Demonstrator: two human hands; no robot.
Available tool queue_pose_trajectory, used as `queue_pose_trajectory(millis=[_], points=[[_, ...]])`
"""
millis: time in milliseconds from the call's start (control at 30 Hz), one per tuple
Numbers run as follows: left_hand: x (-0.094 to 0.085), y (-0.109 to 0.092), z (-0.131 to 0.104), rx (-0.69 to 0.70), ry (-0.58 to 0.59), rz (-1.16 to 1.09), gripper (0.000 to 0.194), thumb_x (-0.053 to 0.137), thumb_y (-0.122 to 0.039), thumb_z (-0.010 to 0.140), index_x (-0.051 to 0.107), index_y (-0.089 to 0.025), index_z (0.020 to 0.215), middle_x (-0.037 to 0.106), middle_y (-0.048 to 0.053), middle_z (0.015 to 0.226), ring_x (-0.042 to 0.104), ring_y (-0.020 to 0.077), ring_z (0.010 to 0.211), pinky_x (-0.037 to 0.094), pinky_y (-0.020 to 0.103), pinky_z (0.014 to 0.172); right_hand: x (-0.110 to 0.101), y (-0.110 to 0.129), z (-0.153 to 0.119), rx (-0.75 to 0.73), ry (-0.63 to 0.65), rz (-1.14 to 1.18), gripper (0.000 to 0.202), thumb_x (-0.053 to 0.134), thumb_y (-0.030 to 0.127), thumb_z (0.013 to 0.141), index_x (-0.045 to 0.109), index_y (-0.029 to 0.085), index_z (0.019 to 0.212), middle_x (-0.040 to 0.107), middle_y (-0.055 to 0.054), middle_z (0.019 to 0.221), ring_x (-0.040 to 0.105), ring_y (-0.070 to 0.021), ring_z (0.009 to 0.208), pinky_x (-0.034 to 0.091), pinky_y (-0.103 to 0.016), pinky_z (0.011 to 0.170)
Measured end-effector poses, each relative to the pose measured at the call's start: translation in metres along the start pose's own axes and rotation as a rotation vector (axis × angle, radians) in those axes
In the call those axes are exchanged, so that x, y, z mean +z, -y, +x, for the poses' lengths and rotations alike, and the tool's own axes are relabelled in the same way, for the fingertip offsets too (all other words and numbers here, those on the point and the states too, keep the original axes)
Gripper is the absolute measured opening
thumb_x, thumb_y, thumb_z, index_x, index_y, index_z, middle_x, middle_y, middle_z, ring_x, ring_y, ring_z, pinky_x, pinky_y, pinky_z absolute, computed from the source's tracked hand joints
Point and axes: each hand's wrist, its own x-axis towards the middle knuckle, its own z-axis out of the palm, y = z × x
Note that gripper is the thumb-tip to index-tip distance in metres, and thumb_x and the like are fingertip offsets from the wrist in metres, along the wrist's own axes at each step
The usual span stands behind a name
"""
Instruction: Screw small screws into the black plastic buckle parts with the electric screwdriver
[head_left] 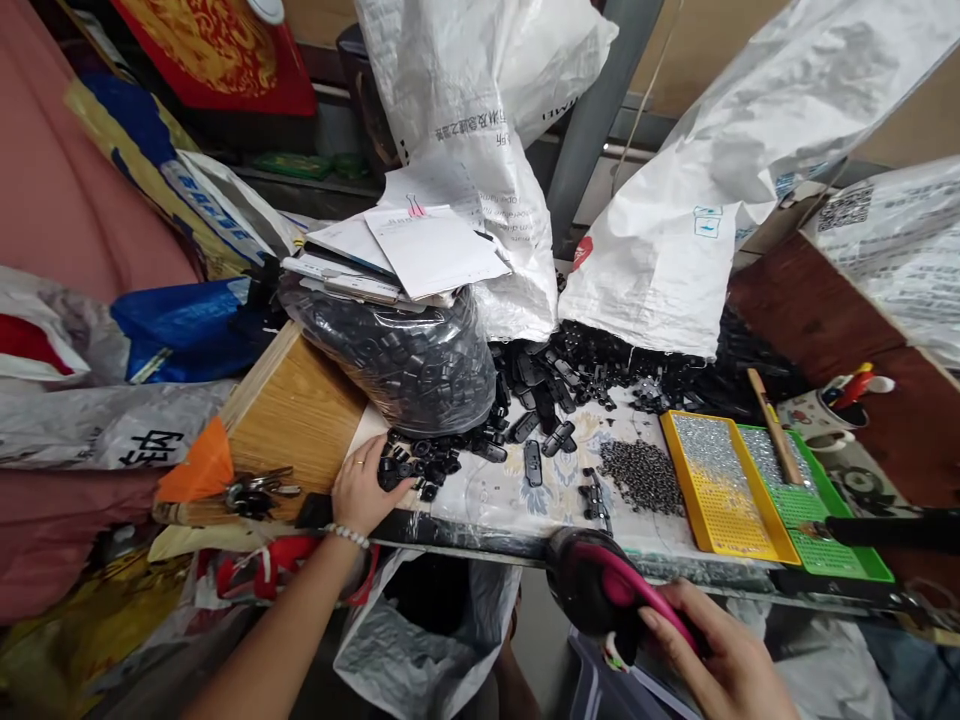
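My left hand [367, 487] lies at the table's left front edge, its fingers apart around a small heap of black plastic parts [424, 462]. Whether a part is gripped there cannot be seen. On the right, my right hand [712, 645] is closed on the pink handle of a black and pink tool [600, 590], held in front of the table edge. Larger black oblong parts [532, 462] lie mid-table. Beside them is a pile of tiny dark pieces [643, 477]. A yellow tray [701, 535] and a green tray [862, 560] hold small silvery pieces.
A clear bag of black parts [427, 370] stands behind my left hand, papers [435, 250] on top. White sacks [660, 260] stand at the back. Keys [259, 492] lie at the left. A mug [817, 420] stands at the right. Below the edge hangs an open sack [420, 660].
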Motion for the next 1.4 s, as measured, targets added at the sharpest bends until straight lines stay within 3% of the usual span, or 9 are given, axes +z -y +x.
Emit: queue_pose_trajectory(millis=[200, 333, 467, 600, 767, 867, 1100, 1300, 1400], points=[[-0.002, 0.011, 0.007, 0.041, 0.073, -0.043, 0.082, 0.066, -0.049, 0.065, 0.038, -0.011, 0.131, 0.034, 0.020, 0.141, 0.034, 0.0328, 0.129, 0.032, 0.045, 0.105, 0.003, -0.002, -0.006, 0.010, 0.077, 0.018, 0.017, 0.052, 0.035, 0.085, 0.058, 0.021, 0.077, 0.059, -0.001, 0.064, 0.057, -0.0121, 0.055, 0.046, -0.017, 0.051], [-0.001, 0.007, 0.012, 0.110, 0.173, -0.097, 0.078, 0.072, -0.047, 0.057, 0.046, -0.017, 0.124, 0.038, 0.014, 0.140, 0.040, 0.0301, 0.126, 0.035, 0.041, 0.105, 0.005, -0.005, -0.013, 0.017, 0.073, 0.018, 0.018, 0.052, 0.034, 0.086, 0.057, 0.021, 0.076, 0.058, -0.001, 0.063, 0.055, -0.0121, 0.054, 0.045, -0.018, 0.050], [0.013, -0.027, -0.002, 0.089, 0.163, -0.131, 0.075, 0.071, -0.048, 0.059, 0.047, -0.016, 0.122, 0.039, 0.016, 0.137, 0.038, 0.0313, 0.127, 0.034, 0.043, 0.105, 0.007, 0.001, -0.014, 0.030, 0.046, 0.022, 0.020, 0.051, 0.034, 0.086, 0.056, 0.020, 0.073, 0.056, 0.000, 0.062, 0.055, -0.0113, 0.053, 0.044, -0.018, 0.051], [0.031, -0.076, -0.015, -0.038, 0.049, -0.161, 0.085, 0.069, -0.049, 0.064, 0.036, -0.010, 0.132, 0.029, 0.023, 0.139, 0.028, 0.0360, 0.131, 0.029, 0.049, 0.106, 0.005, 0.009, -0.011, 0.073, 0.018, 0.006, 0.024, 0.049, 0.037, 0.088, 0.055, 0.019, 0.072, 0.056, 0.000, 0.062, 0.055, -0.0114, 0.054, 0.042, -0.019, 0.050], [0.048, -0.131, -0.012, -0.193, -0.084, -0.208, 0.084, 0.064, -0.047, 0.070, 0.028, -0.010, 0.136, 0.017, 0.024, 0.141, 0.017, 0.0389, 0.135, 0.027, 0.053, 0.106, 0.005, 0.010, -0.013, 0.126, -0.011, -0.029, 0.029, 0.047, 0.039, 0.088, 0.051, 0.019, 0.068, 0.053, 0.000, 0.060, 0.052, -0.0119, 0.053, 0.040, -0.020, 0.050], [0.054, -0.154, -0.012, -0.217, -0.116, -0.226, 0.080, 0.059, -0.047, 0.075, 0.025, -0.008, 0.136, 0.014, 0.025, 0.142, 0.011, 0.0366, 0.136, 0.024, 0.051, 0.108, 0.006, 0.010, -0.015, 0.145, -0.019, -0.018, 0.030, 0.046, 0.039, 0.089, 0.051, 0.018, 0.068, 0.052, 0.001, 0.060, 0.051, -0.0120, 0.054, 0.039, -0.021, 0.051], [0.052, -0.165, -0.031, -0.079, -0.006, -0.237, 0.096, 0.069, -0.052, 0.064, 0.025, -0.010, 0.138, 0.014, 0.025, 0.146, 0.006, 0.0400, 0.137, 0.015, 0.061, 0.106, 0.003, 0.011, -0.013, 0.181, -0.052, 0.000, 0.029, 0.046, 0.038, 0.089, 0.052, 0.018, 0.069, 0.051, 0.000, 0.063, 0.051, -0.0119, 0.057, 0.038, -0.021, 0.053], [0.062, -0.184, -0.007, -0.026, 0.013, -0.242, 0.082, 0.065, -0.046, 0.071, 0.031, -0.010, 0.137, 0.013, 0.025, 0.148, -0.003, 0.0392, 0.138, 0.003, 0.065, 0.105, 0.001, 0.022, -0.011, 0.125, -0.049, -0.014, 0.023, 0.048, 0.034, 0.088, 0.053, 0.017, 0.072, 0.054, -0.001, 0.065, 0.051, -0.0120, 0.059, 0.037, -0.021, 0.054], [0.050, -0.183, -0.002, -0.020, 0.010, -0.232, 0.077, 0.059, -0.046, 0.076, 0.031, -0.011, 0.137, 0.014, 0.023, 0.149, -0.001, 0.0387, 0.138, 0.005, 0.065, 0.105, -0.005, 0.033, -0.009, 0.071, -0.016, 0.010, 0.022, 0.048, 0.033, 0.089, 0.053, 0.018, 0.074, 0.053, -0.001, 0.066, 0.050, -0.0119, 0.060, 0.037, -0.021, 0.054]])
